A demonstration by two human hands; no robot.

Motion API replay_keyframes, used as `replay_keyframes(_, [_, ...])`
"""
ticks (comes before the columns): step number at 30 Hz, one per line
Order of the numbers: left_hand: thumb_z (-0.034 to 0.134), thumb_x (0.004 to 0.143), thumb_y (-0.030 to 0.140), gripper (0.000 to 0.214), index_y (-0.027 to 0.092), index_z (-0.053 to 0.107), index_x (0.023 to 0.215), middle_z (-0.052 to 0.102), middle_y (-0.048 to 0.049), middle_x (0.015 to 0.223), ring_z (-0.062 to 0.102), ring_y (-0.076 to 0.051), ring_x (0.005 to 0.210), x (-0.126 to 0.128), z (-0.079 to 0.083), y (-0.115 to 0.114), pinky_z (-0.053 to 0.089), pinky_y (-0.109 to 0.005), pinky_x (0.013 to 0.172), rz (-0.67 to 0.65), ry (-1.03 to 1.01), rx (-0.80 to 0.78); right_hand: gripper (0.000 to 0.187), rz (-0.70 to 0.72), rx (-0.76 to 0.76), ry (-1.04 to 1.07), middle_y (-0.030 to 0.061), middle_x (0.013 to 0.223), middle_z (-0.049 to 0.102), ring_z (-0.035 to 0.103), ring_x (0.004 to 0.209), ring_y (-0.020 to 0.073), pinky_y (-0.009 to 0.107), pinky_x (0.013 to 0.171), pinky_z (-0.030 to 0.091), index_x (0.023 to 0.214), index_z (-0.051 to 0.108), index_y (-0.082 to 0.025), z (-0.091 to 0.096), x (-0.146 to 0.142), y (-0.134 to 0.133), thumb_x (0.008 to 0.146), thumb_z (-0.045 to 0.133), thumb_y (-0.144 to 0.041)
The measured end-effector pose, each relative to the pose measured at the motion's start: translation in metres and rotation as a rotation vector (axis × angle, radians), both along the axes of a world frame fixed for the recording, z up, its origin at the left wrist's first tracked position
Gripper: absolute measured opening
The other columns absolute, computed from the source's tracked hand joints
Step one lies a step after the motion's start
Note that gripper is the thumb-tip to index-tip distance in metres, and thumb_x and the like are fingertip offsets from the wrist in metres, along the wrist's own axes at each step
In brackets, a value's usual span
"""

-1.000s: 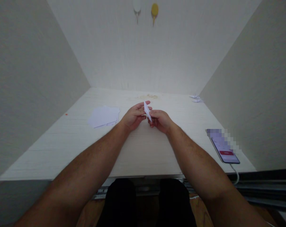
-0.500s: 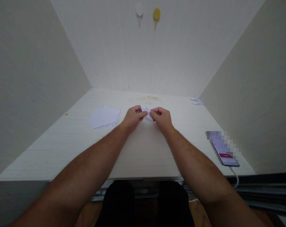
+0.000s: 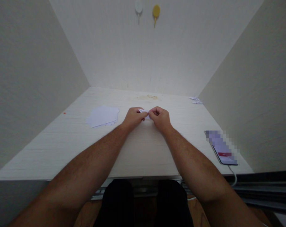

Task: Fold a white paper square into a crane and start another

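Between our left hand (image 3: 134, 117) and right hand (image 3: 161, 118), both pinching it, we have the folded paper (image 3: 147, 117), long axis roughly hand to hand; neither hand is nearer. Loose sheets (image 3: 102, 116) lie left, phone (image 3: 220, 146) right, well apart.

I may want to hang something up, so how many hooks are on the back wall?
2: a white hook high on the back wall, and a yellow hook just right of it. Others could be above the picture's top edge.
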State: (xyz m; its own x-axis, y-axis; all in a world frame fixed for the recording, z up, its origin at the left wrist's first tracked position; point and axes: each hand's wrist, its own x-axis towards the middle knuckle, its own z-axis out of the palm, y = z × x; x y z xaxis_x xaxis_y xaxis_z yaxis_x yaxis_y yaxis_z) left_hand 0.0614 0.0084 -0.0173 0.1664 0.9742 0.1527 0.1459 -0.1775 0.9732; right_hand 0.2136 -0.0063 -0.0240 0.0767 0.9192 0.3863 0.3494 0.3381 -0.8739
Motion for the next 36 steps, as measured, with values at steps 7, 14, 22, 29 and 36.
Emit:
replay_keyframes(7, [0.067, 0.069, 0.030, 0.019, 0.016, 0.065, 0.057, 0.055, 0.0008, 0.047, 0.045, -0.010, 0.045, 0.002, -0.006, 0.004, 0.030, -0.024, 0.047, 0.089, 0.016, -0.021, 0.011, 0.019, 0.168, -0.093, -0.0013, 0.066, 0.066, 0.057, 0.063, 0.0123, 0.026, 0.063, 0.044, 0.073, 0.069, -0.020, -0.009, 0.002, 0.006, 0.080, 0.064, -0.027])
replay_keyframes(14, [0.067, 0.064, 0.025, 0.014, 0.016, 0.061, 0.054, 0.054, 0.0019, 0.046, 0.046, -0.010, 0.046, 0.003, -0.006, 0.005, 0.032, -0.024, 0.049, 0.119, -0.057, -0.077, 0.011, 0.007, 0.261, -0.241, -0.0003, 0.068, 0.068, 0.058, 0.065, 0.0130, 0.027, 0.066, 0.045, 0.070, 0.071, -0.021, -0.008, 0.004, 0.006, 0.080, 0.065, -0.021])
replay_keyframes(22, [0.068, 0.062, 0.023, 0.016, 0.016, 0.059, 0.052, 0.050, 0.0029, 0.043, 0.042, -0.008, 0.043, 0.004, -0.004, 0.003, 0.027, -0.024, 0.045, 0.088, -0.126, -0.112, 0.013, 0.042, 0.274, -0.164, 0.0008, 0.066, 0.067, 0.059, 0.062, 0.0132, 0.028, 0.062, 0.045, 0.066, 0.070, -0.020, -0.008, 0.004, 0.005, 0.078, 0.066, -0.024])
replay_keyframes(29, [0.070, 0.067, 0.030, 0.024, 0.017, 0.057, 0.051, 0.050, 0.0023, 0.043, 0.046, -0.010, 0.042, 0.003, -0.006, 0.007, 0.032, -0.025, 0.044, 0.015, -0.201, -0.107, 0.013, 0.021, 0.227, -0.130, 0.0011, 0.068, 0.069, 0.061, 0.064, 0.0146, 0.030, 0.064, 0.047, 0.069, 0.072, -0.021, -0.009, 0.004, 0.005, 0.078, 0.067, -0.028])
replay_keyframes(36, [0.071, 0.065, 0.028, 0.020, 0.016, 0.060, 0.053, 0.052, 0.0018, 0.044, 0.046, -0.010, 0.042, 0.002, -0.009, 0.010, 0.032, -0.025, 0.044, 0.017, -0.205, -0.098, 0.018, 0.028, 0.114, -0.040, 0.0013, 0.067, 0.070, 0.060, 0.063, 0.0142, 0.030, 0.063, 0.047, 0.070, 0.073, -0.020, -0.004, 0.002, 0.002, 0.078, 0.067, -0.035])
